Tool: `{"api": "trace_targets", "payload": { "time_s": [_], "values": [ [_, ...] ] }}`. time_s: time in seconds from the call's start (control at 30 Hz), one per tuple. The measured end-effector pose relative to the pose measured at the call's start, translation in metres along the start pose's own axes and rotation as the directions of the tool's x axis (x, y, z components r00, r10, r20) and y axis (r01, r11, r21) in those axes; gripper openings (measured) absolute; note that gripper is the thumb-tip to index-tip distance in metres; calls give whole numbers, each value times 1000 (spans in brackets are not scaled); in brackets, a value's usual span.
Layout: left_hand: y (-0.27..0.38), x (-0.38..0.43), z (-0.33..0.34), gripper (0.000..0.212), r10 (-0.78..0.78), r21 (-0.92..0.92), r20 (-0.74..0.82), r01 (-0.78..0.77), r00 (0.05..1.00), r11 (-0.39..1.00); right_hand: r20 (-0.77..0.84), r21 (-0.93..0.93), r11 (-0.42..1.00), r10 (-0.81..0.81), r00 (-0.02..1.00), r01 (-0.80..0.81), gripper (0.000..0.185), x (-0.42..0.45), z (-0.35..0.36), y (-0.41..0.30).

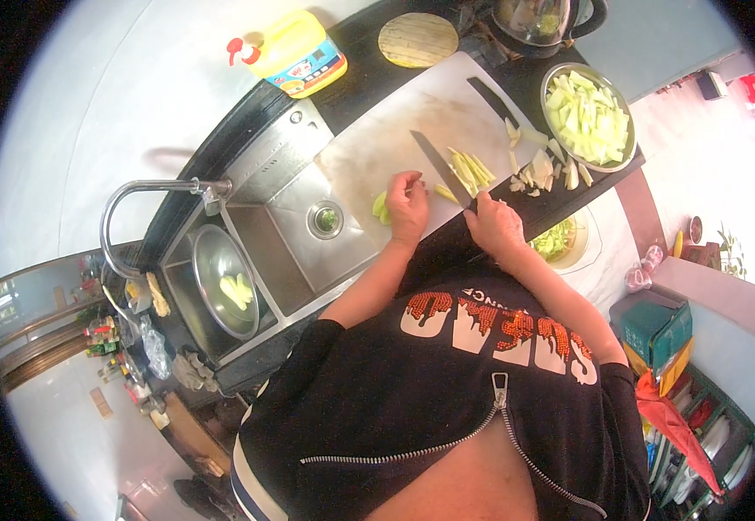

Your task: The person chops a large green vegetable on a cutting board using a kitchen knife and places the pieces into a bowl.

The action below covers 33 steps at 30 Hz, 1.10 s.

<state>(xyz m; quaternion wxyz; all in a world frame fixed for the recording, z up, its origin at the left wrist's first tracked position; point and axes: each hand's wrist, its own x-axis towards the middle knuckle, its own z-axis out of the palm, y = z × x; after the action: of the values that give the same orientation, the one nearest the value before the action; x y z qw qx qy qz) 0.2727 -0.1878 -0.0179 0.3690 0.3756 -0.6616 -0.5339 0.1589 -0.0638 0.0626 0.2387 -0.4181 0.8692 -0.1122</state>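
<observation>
My right hand (496,225) grips the handle of a kitchen knife (440,165), whose blade lies across a white cutting board (377,140). Pale green cut strips of vegetable (470,169) are beside the blade, to its right. My left hand (409,207) is over the board left of the knife, fingers curled; whether it grips anything cannot be told. Green vegetable pieces (381,208) lie at its left side. Past the board's right edge are whitish-green scraps (539,172), next to a steel bowl (631,153) full of cut pale green pieces.
Left of the board is a steel sink (286,244) with a curved faucet (150,185). A metal bowl (211,260) in its left basin holds green pieces. Behind stand a yellow jug (299,49), a round wooden board (418,39) and a glass kettle (527,19). A bucket (582,244) sits below the counter.
</observation>
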Motion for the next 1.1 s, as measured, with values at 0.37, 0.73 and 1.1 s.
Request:
{"api": "trace_targets", "payload": {
  "time_s": [0.37, 0.73, 1.1],
  "values": [
    [39, 7, -52, 28, 334, 578, 140, -350, 932, 737, 55, -30, 993, 117, 992, -116, 32, 9, -1, 4],
    [16, 0, -36, 52, -63, 627, 188, -70, 980, 776, 79, 18, 998, 62, 995, -63, 34, 1, 4, 5],
    [22, -4, -4, 43, -2, 478, 330, -166, 944, 863, 39, 82, 995, 59, 997, -62, 34, -10, 1, 9]
  ]
}}
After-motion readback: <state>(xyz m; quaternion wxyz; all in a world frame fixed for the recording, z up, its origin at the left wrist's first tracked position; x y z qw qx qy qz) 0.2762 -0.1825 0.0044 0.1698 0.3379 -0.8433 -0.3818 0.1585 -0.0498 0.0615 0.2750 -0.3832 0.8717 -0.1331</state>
